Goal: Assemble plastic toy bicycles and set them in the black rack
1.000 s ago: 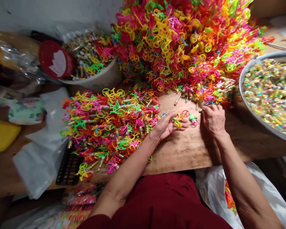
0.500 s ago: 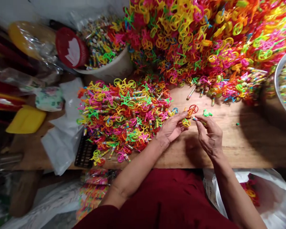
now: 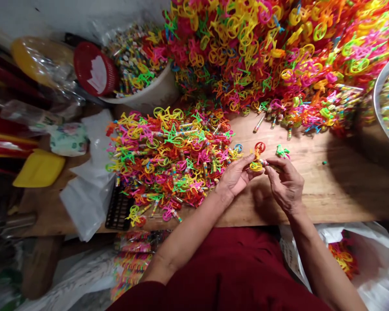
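Orange-and-yellow plastic wheeled toy point(image 3: 257, 158): remotely I watch the left hand point(image 3: 236, 177) pinch it above the brown wooden bench point(image 3: 330, 192), probably steadying it while the right hand's point(image 3: 287, 181) fingertips grip a small patterned tube point(image 3: 263, 163).

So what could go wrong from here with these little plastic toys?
The yellow-wheeled toy, held in the left hand with the right hand close beside it, is small and could slip free. The tall heap of toys could slide down onto the table. A yellow toy close to the table's front edge might get knocked off.
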{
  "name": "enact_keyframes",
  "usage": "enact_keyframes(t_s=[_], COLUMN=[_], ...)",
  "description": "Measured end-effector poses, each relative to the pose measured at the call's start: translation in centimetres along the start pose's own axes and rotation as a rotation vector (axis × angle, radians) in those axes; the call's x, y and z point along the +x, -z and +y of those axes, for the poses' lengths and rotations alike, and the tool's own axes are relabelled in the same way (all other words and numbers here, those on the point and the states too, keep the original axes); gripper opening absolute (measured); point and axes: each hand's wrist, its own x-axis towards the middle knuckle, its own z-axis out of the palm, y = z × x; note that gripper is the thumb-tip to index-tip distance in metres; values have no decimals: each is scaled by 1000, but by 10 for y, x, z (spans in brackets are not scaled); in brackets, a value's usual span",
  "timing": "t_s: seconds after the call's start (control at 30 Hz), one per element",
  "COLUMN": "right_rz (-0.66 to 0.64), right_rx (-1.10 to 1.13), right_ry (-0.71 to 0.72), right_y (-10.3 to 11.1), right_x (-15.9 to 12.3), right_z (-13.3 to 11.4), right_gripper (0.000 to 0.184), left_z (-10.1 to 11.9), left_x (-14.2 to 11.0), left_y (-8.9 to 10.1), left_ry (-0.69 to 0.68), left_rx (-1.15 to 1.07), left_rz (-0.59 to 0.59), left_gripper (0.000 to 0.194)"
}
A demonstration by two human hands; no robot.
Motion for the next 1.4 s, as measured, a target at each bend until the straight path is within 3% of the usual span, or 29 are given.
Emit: enact_keyframes(t_s=[0.17, 0.33, 0.53, 0.77, 1.03, 1.27, 1.4], right_rz=[69, 72, 84, -38, -250, -52, -48], right_rx=[13, -1, -16, -157, -213, -261, -268], right_ry=[-7, -2, 142, 319, 503, 575, 579], right_y=[-8, -10, -5, 9, 32, 28, 30], right_x=[-1, -8, -6, -2, 2, -6, -9], right_z=[2, 9, 10, 11, 14, 13, 20], right_gripper=[17, 17, 14, 16, 37, 43, 48], left_z=[-4, -6, -11, -14, -25, -21, -19], left_x=[-1, 0, 0, -6, -4, 1, 0], left_y=[-4, -3, -3, -6, -7, -6, -6], left_ry=[-8, 58, 28, -72, -78, 105, 110], left_rx=[26, 28, 100, 214, 228, 183, 195], left_rz=[-63, -3, -59, -27, 32, -98, -118], left_gripper=[12, 13, 17, 15, 22, 10, 17])
